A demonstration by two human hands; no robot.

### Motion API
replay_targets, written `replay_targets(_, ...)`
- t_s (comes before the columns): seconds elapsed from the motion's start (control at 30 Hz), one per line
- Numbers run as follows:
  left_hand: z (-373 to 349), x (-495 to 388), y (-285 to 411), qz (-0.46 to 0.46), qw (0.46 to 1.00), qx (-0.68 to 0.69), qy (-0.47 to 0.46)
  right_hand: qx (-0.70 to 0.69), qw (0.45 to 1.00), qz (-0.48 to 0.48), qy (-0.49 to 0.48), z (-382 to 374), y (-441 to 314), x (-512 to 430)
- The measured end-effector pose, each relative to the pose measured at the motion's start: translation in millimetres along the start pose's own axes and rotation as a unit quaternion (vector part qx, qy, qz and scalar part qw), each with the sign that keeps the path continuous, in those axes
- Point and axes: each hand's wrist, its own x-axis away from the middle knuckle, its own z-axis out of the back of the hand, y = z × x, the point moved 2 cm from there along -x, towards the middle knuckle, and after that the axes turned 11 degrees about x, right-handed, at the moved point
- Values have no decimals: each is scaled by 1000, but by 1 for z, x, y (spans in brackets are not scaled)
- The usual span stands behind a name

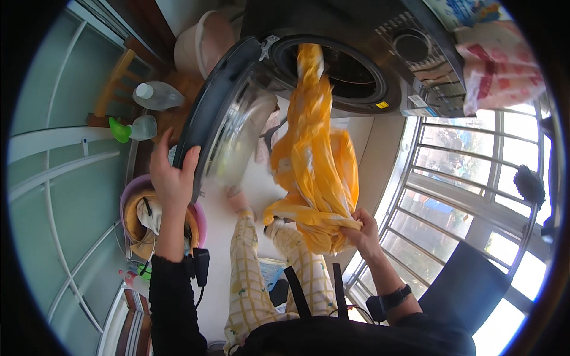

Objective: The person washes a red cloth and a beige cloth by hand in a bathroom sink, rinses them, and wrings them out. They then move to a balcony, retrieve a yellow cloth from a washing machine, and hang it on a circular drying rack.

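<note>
A front-loading washing machine (285, 18) stands before me with its round door (222, 95) swung out to the left. My left hand (171, 175) grips the outer edge of that door, thumb on one side and fingers on the other. My right hand (365, 233) is closed on the lower end of a yellow cloth with white markings (311, 169). From there the bunched cloth stretches up through the door opening (356, 71); its far end inside the drum is hidden. Motion blurs its upper part.
Bottles, including a clear plastic bottle (158, 95) and a green-topped spray bottle (133, 129), stand at the left. A pink bucket (202, 44) is behind the door. Below my left wrist sits a purple basin (202, 220) with things inside. A barred window (445, 178) lines the right.
</note>
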Motion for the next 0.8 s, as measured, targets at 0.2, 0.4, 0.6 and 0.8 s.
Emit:
replay_targets(0.2, 1, -6, 8, 26, 997, -60, -30, -199, 979, -40, -18, 9, 3, 108)
replay_targets(0.4, 13, 59, 34, -100, 977, -179, 59, -284, 959, 18, -13, 24, 24, 230)
replay_targets(0.6, -15, 313, 38, 266, 914, 103, -288, -355, 923, 147, -33, 32, 51, 331)
replay_targets(0.8, 18, 417, 74, 405, 528, 633, -395, -322, 913, 238, -80, 1, 79, 413)
